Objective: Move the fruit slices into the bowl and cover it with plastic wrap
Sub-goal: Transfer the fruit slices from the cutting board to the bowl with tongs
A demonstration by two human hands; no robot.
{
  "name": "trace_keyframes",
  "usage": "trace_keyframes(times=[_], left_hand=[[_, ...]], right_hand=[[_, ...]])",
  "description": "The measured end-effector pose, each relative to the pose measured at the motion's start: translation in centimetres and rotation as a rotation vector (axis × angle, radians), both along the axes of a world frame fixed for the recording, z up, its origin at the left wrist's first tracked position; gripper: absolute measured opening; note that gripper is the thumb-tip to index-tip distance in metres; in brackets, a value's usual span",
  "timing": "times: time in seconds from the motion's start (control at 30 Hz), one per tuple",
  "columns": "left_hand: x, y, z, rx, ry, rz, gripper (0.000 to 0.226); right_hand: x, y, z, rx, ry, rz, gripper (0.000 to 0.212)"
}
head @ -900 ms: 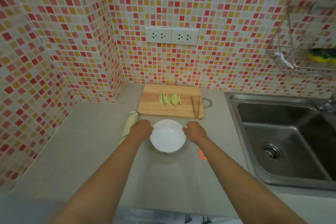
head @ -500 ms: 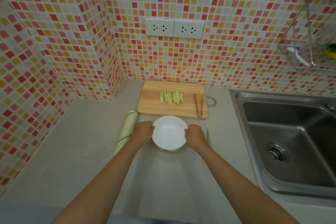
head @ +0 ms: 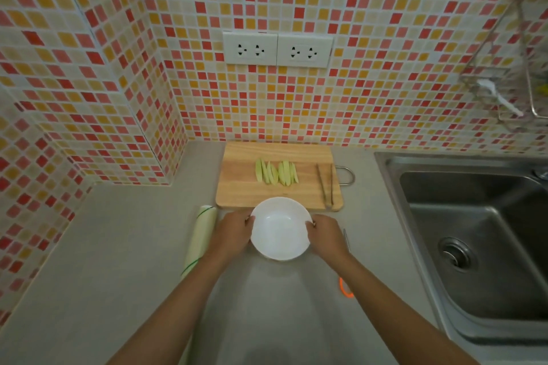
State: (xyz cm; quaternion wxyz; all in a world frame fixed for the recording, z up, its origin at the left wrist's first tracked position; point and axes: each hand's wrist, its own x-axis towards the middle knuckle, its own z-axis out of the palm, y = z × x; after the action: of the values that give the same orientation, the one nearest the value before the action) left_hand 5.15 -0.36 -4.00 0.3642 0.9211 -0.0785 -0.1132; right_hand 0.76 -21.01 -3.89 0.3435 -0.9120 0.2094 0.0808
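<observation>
My left hand and right hand grip the empty bowl by its rim, near the board. The fruit slices lie on the board. Next, I think, take the tongs.

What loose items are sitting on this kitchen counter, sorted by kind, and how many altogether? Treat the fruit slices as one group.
Cutting board: 1
Fruit slices group: 1
Tongs: 1
Bowl: 1
Plastic wrap roll: 1
Orange-handled tool: 1
Total: 6
</observation>
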Motion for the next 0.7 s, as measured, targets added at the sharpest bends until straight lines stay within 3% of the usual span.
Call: trace_keyframes(times=[0.1,0.33,0.43,0.53,0.7], left_hand=[[-0.1,0.2,-0.7,-0.03,-0.017,0.013,0.028],[0.1,0.4,-1.7,-0.134,-0.024,0.065,0.028],[0.1,0.5,-1.9,-0.146,-0.014,0.065,0.028],[0.1,0.4,-1.8,-0.164,0.004,0.065,0.029],[0.0,0.6,-1.8,-0.183,0.028,0.075,0.029]], right_hand=[[0.1,-0.6,0.8,-0.095,0.013,0.049,0.033],[6.4,-3.1,2.9,-0.426,-0.053,-0.071,0.042],[8.6,-3.3,2.5,-0.43,0.075,-0.098,0.047],[9.7,-3.2,1.7,-0.415,0.149,-0.135,0.038],[10.2,-3.1,1.0,-0.289,0.144,-0.198,0.028]])
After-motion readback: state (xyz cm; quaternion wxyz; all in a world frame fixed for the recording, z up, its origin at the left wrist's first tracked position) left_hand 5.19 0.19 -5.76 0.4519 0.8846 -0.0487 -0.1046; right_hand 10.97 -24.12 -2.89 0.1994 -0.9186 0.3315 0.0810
